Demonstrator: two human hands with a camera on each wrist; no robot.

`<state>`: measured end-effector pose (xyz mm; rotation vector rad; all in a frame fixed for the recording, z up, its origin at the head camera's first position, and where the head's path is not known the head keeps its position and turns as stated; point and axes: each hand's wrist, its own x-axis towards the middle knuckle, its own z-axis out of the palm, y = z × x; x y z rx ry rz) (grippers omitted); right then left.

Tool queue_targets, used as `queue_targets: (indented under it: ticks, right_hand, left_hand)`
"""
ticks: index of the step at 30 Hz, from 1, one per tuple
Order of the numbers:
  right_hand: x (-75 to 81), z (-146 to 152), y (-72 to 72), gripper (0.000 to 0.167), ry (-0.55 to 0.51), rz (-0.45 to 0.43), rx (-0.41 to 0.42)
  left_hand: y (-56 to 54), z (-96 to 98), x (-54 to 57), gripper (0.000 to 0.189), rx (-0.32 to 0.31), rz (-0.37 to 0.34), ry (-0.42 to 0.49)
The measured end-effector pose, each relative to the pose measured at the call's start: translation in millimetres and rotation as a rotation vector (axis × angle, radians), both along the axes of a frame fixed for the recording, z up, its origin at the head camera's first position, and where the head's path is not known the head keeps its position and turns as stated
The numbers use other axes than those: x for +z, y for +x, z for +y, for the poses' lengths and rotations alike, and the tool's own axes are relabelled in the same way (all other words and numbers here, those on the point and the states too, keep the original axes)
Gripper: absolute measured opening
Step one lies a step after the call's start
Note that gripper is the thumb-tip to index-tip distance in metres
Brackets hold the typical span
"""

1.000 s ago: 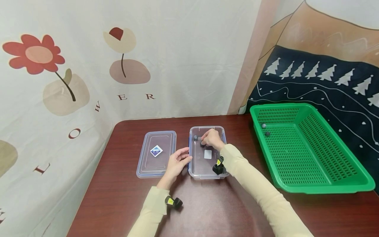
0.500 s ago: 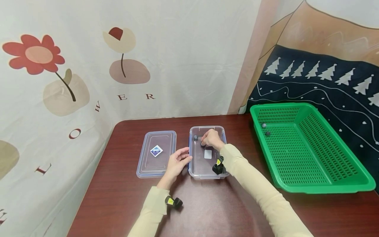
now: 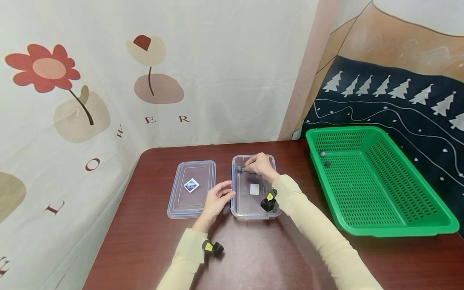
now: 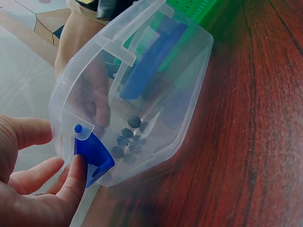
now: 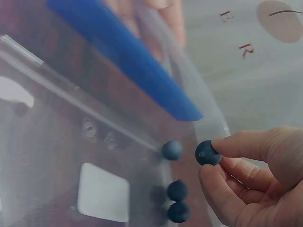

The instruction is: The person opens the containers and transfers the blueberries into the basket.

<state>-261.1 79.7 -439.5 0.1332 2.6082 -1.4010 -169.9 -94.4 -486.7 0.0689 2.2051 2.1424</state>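
My right hand reaches over the far part of a clear plastic box. Thumb and fingertip pinch one dark blueberry, as the right wrist view shows. Inside the box, a single blueberry lies near two more that sit close together, the upper blueberry and the lower blueberry. My left hand rests its relaxed fingertips on the box's left side, at a hanging blue clip. Through the box wall, the left wrist view shows the dark berries and their reflections.
A clear lid with a blue-edged rim and diamond label lies left of the box. At the right stands a large green basket; two small round berries, one lighter and one darker, are at its left side. A curtain hangs behind.
The right hand has risen a little and shifted toward the box's far side, with the blueberry pinched in its fingers. The left hand stays where it was.
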Motion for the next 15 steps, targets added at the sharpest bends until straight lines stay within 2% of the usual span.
queue_targets:
  ticks: [6,9,12,15]
  right_hand:
    - [14.3,6.6,-0.2,0.012,0.006,0.036,-0.031]
    - [21.5,12.0,-1.1,0.013,-0.069,0.051,-0.023]
    - [30.4,19.0,-1.9,0.016,-0.099,0.061,-0.016]
    - [40.6,26.8,-2.4,0.017,-0.065,0.061,-0.021]
  left_hand:
    - [-0.3,-0.7,-2.1,0.039,0.005,0.008,-0.025]
    - [-0.3,-1.1,-1.5,0.039,0.009,-0.005,-0.030]
    - [-0.7,-1.1,-1.3,0.039,0.006,-0.003,-0.039]
    - [-0.9,-0.9,-1.2,0.039,0.006,-0.006,-0.037]
